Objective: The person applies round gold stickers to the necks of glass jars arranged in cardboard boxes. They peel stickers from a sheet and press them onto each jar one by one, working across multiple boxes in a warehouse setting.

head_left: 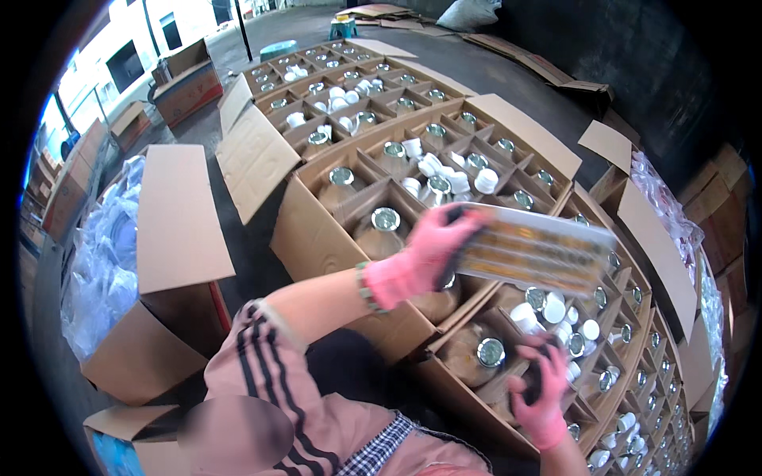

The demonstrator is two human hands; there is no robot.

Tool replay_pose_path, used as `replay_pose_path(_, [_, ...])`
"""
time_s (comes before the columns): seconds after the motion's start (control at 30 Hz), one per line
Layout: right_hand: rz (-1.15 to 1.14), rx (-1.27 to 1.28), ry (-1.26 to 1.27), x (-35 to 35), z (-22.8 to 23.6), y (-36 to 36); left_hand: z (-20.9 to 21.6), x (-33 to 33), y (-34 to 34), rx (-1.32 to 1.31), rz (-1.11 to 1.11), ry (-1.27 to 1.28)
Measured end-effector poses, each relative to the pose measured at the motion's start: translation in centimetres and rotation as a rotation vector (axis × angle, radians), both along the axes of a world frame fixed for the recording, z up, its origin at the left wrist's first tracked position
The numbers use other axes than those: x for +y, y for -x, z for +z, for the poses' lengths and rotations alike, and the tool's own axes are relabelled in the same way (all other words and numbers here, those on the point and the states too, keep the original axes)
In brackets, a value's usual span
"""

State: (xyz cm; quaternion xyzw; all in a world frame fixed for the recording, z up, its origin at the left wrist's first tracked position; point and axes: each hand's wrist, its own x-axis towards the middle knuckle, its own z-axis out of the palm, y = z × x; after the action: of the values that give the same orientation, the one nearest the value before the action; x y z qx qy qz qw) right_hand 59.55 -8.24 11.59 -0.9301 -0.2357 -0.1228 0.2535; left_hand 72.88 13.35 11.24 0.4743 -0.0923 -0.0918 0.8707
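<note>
**Brown cardboard, packed with glass, beneath a pale sheet held by one end**

The room comes first: a dark wall (651, 67) at the upper right, a pale building (119, 24) at the upper left, and a grey, hard-looking floor (444, 57) with flattened brown cardboard (520, 59) along it. Open brown cardboard cartons (313, 238) fill the middle in curving rows and form the surface under the work; what bears them is hidden. Translucent, bunched plastic wrapping (107, 262) shows at the left.

The pale, flat, rectangular sheet with orange and dark rows (540, 250) is above the nearer cartons, its detail blurred. The pink-gloved left grip (429, 258) pinches it at its left end only. Held that way, it could sag or swing, and its free edge might catch the thin brown cardboard dividers (365, 197); a slack pinch could let it drop.

The pink-gloved right grip (544, 393) has bent fingers over the compartments; whether it pinches anything, I cannot tell. It is just beside a rounded, clear glass vessel with a shiny round top (467, 349); a hurried reach could knock that and chip it.

Smallest are the loose white cylindrical caps (524, 317), clustered among the vessels; a nudge could scatter them deeper into the cells.
</note>
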Motion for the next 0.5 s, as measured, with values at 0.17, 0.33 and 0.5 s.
replay_pose_path(0.17, [0.241,0.126,0.25,8.7,-3.2,-4.7,-6.9,7.9,2.8,0.189,0.24,0.32])
replay_pose_path(0.33, [0.151,0.265,0.283,10.0,-9.0,-4.9,-11.1,7.5,4.8,-0.511,0.224,-0.465])
replay_pose_path(0.5, [0.039,0.269,0.253,10.6,-9.4,-4.7,-14.5,7.6,3.5,-0.685,0.168,-0.331])
